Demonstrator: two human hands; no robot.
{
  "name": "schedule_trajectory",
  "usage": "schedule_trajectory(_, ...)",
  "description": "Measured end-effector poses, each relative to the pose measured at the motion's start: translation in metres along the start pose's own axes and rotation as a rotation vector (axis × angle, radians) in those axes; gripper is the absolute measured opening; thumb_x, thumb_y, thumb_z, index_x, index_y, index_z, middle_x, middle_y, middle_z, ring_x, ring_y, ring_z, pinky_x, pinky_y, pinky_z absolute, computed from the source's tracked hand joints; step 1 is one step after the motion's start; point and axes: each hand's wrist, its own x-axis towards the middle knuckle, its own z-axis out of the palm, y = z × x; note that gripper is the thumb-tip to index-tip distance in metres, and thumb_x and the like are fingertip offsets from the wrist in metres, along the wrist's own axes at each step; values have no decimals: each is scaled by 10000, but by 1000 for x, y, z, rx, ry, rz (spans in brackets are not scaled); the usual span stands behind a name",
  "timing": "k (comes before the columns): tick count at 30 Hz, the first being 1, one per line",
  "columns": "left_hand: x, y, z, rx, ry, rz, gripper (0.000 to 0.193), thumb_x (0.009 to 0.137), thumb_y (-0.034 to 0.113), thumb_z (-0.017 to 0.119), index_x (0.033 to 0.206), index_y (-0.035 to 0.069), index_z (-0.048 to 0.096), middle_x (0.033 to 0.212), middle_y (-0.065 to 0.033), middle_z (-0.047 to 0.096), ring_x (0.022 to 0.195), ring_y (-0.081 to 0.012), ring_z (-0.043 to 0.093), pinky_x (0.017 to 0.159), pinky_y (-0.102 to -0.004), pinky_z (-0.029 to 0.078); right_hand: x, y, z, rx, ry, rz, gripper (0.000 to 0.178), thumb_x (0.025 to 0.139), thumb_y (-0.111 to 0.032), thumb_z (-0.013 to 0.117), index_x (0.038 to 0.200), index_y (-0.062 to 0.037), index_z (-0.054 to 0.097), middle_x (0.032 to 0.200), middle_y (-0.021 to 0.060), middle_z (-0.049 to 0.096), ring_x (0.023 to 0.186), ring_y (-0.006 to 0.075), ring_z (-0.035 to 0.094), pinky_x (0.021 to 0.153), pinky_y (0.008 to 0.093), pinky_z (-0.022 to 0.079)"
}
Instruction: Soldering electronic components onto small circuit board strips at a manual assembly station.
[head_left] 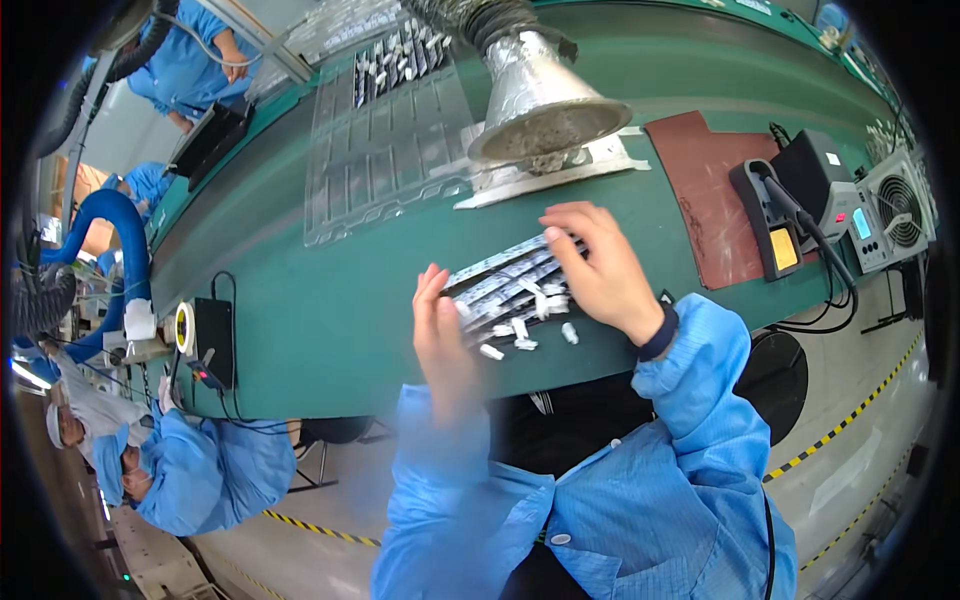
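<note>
In front of me is a row of narrow dark circuit board strips (508,276) with pale markings, lying side by side. White connectors (543,300) stick out along their near side, several of them beyond the strips over the green table. My left hand (437,325) is against the left end of the strips, fingers fairly straight and the wrist blurred. At the right end my right hand (603,265) curls over them, thumb on top and fingers behind. Between the two hands the strips are held at both ends.
Beyond the strips hang a metal fume hood (545,105) and its duct. A clear plastic tray (385,150) lies at the back left with more strips. On the right are a brown mat (705,200), a soldering iron stand (768,220) and a fan unit (893,210). Co-workers in blue are at left.
</note>
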Motion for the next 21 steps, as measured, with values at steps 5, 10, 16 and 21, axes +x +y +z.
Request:
schedule_trajectory(5,-1,19,9,189,-151,76,326,984,96,475,1278,-28,544,1454,-211,427,1389,-327,364,1135,-423,284,-16,18,-12,14,111,142,237,968,-161,570,1104,18,645,1256,157,584,1173,265,559,1002,336,414)
schedule_trajectory(10,1,4,16,122,-216,115,317,989,101,465,1268,-26,545,1438,-207,446,1383,-340,373,1137,-420,276,-24,4,-17,161,-46,199,261,981,-166,555,1150,19,631,1297,168,567,1198,274,549,1033,336,395)
schedule_trajectory(16,12,18,5,410,-465,189,302,905,36,581,1203,-11,594,1276,-178,580,1226,-292,534,1055,-352,382,-50,14,-57,-70,157,162,254,966,-116,560,1185,1,612,1332,160,544,1250,240,508,1058,346,377)
schedule_trajectory(21,61,40,-1,597,-790,155,362,869,127,688,1194,-10,608,1047,-109,620,962,-212,574,866,-315,458,-75,36,-100,233,572,387,416,973,-97,581,1354,21,464,1239,124,594,1113,184,581,959,291,453)
